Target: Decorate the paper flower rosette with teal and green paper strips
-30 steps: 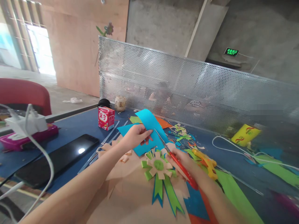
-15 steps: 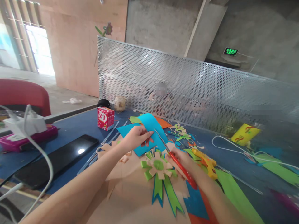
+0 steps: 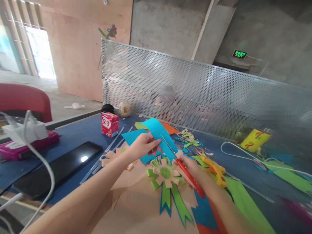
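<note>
My left hand pinches a folded sheet of light blue paper and holds it up over the table. My right hand grips red-handled scissors whose blades point up and left against the right side of that sheet. Just below both hands lies a paper rosette with a green centre, tan petals and green-and-blue ribbon tails, resting on tan paper.
A black phone, a pink case with a white charger and cable sit at the left. A red carton stands farther back. Paper scraps, yellow scissors, green strips and a perforated metal screen lie beyond; a person sits behind it.
The blue sheet and both hands have shifted slightly; the scissors stay at the sheet's right side. Little else differs.
</note>
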Available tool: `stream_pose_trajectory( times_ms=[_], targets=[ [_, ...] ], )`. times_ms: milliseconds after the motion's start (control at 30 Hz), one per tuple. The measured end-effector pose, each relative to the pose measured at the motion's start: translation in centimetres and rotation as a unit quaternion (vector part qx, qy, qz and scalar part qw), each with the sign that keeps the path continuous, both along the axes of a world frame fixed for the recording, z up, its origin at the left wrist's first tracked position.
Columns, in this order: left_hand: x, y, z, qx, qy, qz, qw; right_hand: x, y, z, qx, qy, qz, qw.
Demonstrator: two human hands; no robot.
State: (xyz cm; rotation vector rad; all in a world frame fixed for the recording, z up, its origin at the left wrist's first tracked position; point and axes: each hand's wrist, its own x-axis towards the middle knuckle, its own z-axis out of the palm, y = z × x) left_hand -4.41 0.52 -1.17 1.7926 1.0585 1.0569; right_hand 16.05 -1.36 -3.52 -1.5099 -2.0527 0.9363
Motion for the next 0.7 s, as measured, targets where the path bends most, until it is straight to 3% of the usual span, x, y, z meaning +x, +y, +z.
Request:
stream_pose_trajectory(
  times_ms=[133, 333, 700],
  targets=[
    [0.09, 0.04, 0.09, -0.008, -0.013, 0.009, 1.0, -0.08, -0.01, 0.24, -0.008, -0.012, -0.01, 1.0],
    [-0.01, 0.7, -0.21, 0.019, -0.092, 0.1, 0.991, 0.0, -0.08, 0.44, 0.008, -0.021, -0.004, 1.0],
    [-0.05, 0.58, -0.24, 0.042, -0.061, 0.087, 0.993, 0.38, 0.12, -0.37, -0.003, 0.012, 0.012, 1.0]
  ],
)
